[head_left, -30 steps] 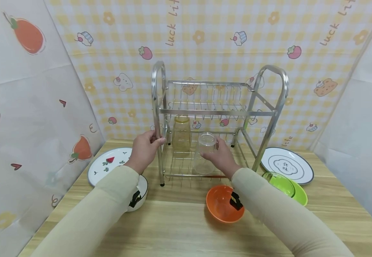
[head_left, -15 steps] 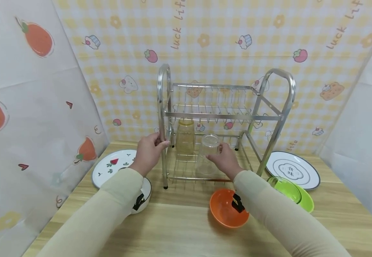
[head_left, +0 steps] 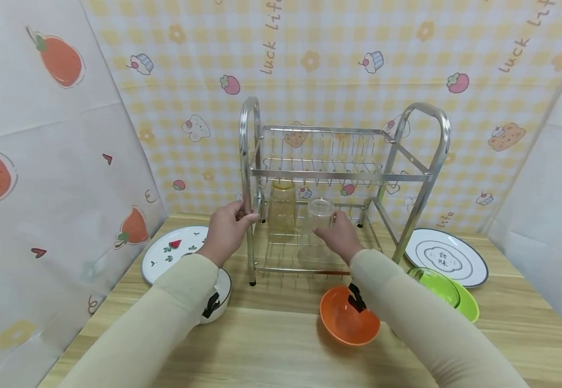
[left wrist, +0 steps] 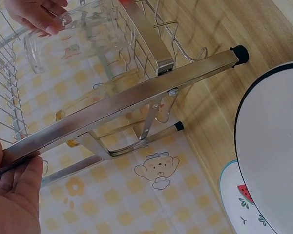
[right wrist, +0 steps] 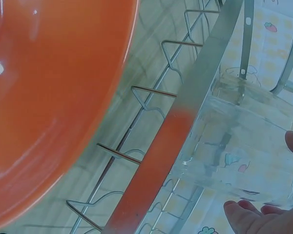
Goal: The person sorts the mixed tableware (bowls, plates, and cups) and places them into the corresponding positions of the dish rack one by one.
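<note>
Your left hand pinches the silver two-tier metal rack, prob to steady it; right hand grips a clear glass tumbler behind its front edge.

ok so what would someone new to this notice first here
Probably the orange bowl, bright on the table in front of the metal rack. Then the right grip, holding a clear glass at the rack's lower tier, and the left grip, on the rack's left upright.

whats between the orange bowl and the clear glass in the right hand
In the right wrist view, the rack's lower front rail and wire loops lie between the orange bowl and the clear glass.
</note>
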A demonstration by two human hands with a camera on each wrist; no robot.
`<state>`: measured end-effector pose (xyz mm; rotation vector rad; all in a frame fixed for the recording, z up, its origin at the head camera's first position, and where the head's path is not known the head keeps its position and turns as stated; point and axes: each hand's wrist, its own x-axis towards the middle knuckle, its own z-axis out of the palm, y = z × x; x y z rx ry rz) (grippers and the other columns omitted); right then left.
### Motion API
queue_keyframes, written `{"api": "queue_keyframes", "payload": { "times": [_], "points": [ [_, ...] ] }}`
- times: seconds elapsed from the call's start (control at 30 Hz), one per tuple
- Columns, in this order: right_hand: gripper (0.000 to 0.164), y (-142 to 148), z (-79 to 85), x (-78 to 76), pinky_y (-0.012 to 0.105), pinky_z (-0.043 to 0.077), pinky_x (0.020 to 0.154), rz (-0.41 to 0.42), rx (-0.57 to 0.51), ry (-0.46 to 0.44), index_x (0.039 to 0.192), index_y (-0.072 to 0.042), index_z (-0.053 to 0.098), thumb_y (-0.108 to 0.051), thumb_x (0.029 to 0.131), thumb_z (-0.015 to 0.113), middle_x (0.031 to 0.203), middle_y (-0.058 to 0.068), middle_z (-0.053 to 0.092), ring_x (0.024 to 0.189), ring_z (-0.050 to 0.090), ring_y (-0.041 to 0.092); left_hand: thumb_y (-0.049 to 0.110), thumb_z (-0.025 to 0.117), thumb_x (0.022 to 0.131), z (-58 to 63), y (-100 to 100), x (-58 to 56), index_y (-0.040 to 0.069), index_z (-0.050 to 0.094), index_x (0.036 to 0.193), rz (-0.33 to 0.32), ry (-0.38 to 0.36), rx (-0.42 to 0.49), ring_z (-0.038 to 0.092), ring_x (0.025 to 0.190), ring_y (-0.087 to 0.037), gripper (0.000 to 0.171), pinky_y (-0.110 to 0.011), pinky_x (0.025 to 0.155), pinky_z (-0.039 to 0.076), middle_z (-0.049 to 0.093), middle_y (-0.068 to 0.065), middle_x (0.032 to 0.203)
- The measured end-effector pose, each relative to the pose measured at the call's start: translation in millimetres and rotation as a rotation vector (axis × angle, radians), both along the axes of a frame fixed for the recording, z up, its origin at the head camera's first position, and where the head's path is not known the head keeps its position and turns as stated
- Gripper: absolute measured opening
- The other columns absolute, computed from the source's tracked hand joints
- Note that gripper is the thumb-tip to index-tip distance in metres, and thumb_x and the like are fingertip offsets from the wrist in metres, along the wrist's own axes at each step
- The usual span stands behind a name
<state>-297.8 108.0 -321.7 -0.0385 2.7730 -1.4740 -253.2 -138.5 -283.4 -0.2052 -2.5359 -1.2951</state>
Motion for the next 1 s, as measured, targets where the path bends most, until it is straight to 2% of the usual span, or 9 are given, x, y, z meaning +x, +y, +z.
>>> {"api": "queue_keyframes", "payload": {
  "times": [0.27,0.53,0.8,1.0],
  "points": [
    [0.068,-1,0.1,-6.0,0.051,0.044,0.098,-0.019,0.041,-0.019,0.141,0.005,0.031,-0.022,0.09,0.066,0.137,0.024,0.045,0.124,0.047,0.039,0.016,0.064,0.093,0.3,0,1.2,0.001,0.065,0.096,0.002,0.01,-0.004,0.063,0.085,-0.025,0.015,-0.039,0.075,0.05,0.069,-0.018,0.09],
    [0.069,-2,-0.1,-11.1,0.053,0.042,0.1,-0.021,0.019,-0.02,0.143,0.006,0.029,-0.018,0.09,0.066,0.139,0.028,0.044,0.125,0.046,0.042,0.017,0.063,0.094,0.3,0,1.8,0.002,0.065,0.098,0.0,-0.001,-0.002,0.063,0.086,-0.026,0.016,-0.039,0.076,0.051,0.069,-0.017,0.09],
    [0.067,-5,0.6,-15.7,0.049,0.049,0.089,-0.034,0.02,-0.015,0.144,0.005,0.031,-0.02,0.091,0.064,0.137,0.026,0.047,0.116,0.053,0.039,0.016,0.064,0.093,0.9,0,2.7,0.002,0.065,0.097,0.008,0.004,0.008,0.061,0.084,-0.025,0.015,-0.039,0.074,0.05,0.069,-0.016,0.089],
    [0.068,-7,-1.6,-20.9,0.048,0.05,0.09,-0.04,-0.001,-0.025,0.145,0.004,0.029,-0.02,0.092,0.063,0.134,0.025,0.049,0.115,0.054,0.038,0.016,0.065,0.093,-0.2,1,1.4,0.002,0.066,0.097,0.009,0.01,0.013,0.06,0.081,-0.023,0.014,-0.037,0.073,0.049,0.068,-0.012,0.084]
  ]
}}
